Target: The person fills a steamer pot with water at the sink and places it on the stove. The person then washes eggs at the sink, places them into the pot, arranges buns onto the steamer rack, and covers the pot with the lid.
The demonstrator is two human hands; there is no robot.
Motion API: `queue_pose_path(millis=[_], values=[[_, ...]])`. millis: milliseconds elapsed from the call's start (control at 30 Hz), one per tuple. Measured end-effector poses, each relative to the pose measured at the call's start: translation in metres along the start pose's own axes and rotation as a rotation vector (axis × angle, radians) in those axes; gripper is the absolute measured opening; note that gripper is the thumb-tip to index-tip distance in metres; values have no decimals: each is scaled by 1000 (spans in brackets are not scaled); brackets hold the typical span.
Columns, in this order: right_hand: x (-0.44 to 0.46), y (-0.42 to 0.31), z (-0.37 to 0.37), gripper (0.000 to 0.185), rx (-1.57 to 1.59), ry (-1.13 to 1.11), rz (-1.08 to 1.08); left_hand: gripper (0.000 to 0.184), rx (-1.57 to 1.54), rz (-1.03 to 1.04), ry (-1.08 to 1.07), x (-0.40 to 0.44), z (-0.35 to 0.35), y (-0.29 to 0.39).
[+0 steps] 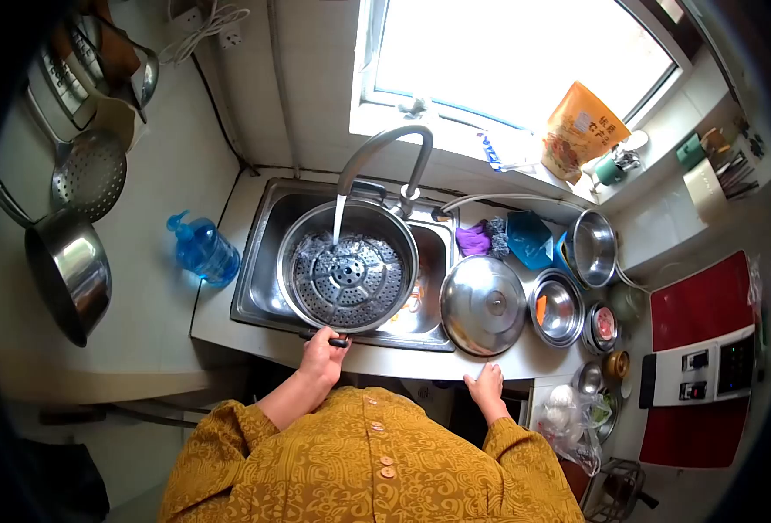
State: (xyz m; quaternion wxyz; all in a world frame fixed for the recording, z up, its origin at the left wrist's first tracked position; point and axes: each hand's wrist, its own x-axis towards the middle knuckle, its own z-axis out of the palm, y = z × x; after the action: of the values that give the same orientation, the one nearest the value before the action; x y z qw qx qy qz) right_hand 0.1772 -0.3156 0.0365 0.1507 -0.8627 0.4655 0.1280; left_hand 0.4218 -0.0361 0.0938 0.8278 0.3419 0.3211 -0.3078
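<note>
My left hand (321,357) is closed around the near black handle (337,342) of a steel steamer pot (288,305). The pot sits over the sink, and a perforated steamer plate (348,272) shows inside it. Water runs from the faucet (426,144) into the pot. My right hand (486,383) rests at the counter's front edge with its fingers stretched out, holding nothing. Just beyond those fingers, a domed steel lid (483,301) lies on the counter.
Under the pot is a double sink (255,301), with orange scraps in its right basin. A blue soap bottle (207,253) stands left. Steel bowls (560,309), a purple cloth (473,241) and a blue container (529,237) crowd the right. A pan (70,275) hangs on the left wall.
</note>
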Motion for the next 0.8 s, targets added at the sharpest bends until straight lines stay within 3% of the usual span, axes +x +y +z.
queue_pose_path(millis=[133,300,500,800], values=[[4,-9,17,79,-84,153,-38,7,38,-26,-38,3,-9,1],[6,-32,7,111,-63,-84,172,10,49,-72,-80,16,-18,2],[12,-48,10,112,106,-52,410,17,99,-113,-78,18,-24,13],[12,-45,8,122,95,-140,428,19,249,-150,14,20,-14,24]])
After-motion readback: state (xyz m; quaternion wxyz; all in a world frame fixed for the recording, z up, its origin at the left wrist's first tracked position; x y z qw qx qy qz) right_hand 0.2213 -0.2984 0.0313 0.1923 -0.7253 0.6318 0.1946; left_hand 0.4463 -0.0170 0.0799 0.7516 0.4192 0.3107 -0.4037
